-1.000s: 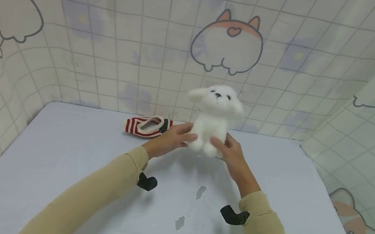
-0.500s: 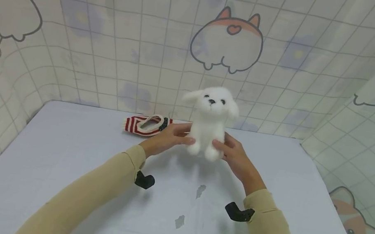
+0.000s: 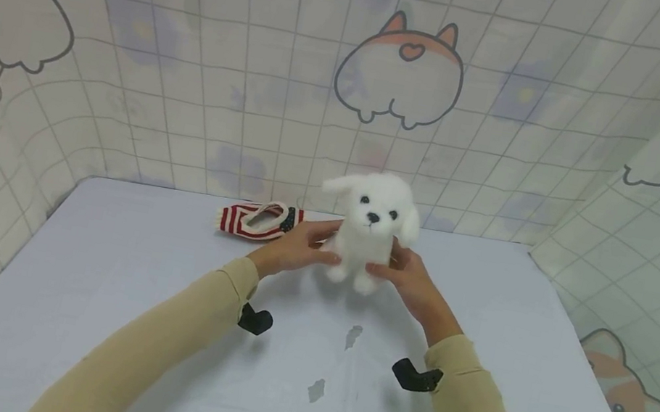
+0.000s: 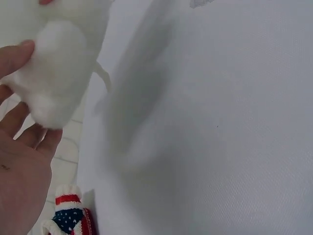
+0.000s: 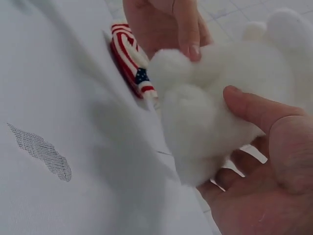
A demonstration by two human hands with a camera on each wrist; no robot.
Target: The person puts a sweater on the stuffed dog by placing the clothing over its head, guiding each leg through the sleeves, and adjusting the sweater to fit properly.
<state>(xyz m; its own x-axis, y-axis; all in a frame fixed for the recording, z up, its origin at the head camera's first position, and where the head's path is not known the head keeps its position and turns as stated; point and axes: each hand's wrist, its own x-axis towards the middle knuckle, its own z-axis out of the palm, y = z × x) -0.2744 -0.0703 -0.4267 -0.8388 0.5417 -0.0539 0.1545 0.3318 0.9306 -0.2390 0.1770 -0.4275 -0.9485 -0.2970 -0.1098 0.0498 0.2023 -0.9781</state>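
Down comes the fluffy white plush dog [image 3: 366,242], lower than a second ago, its face tipped round to look this way. White gridded cloth with corgi drawings [image 3: 299,83] fills 12 o'clock, and below it spreads the pale, white-covered table [image 3: 86,310]. Two beige sleeves [image 3: 161,338] reach in from 7 and 5 o'clock. And the dog? Held over the table at its 12 o'clock end, upright, shadow falling beneath! Left hand [image 3: 299,243] at the dog's 8 o'clock, right hand [image 3: 418,286] at its 4 o'clock: on both, the fingers wrap the lower body, thumbs across the front. Over at the dog's 9 o'clock lies a red-and-white striped knitted piece with a starred navy patch [image 3: 246,229], just beside the left hand. Black angular pieces [image 3: 257,320] sit at both cuffs. Down at 6 o'clock from the dog, two small grey ragged marks [image 3: 353,337] on the table.
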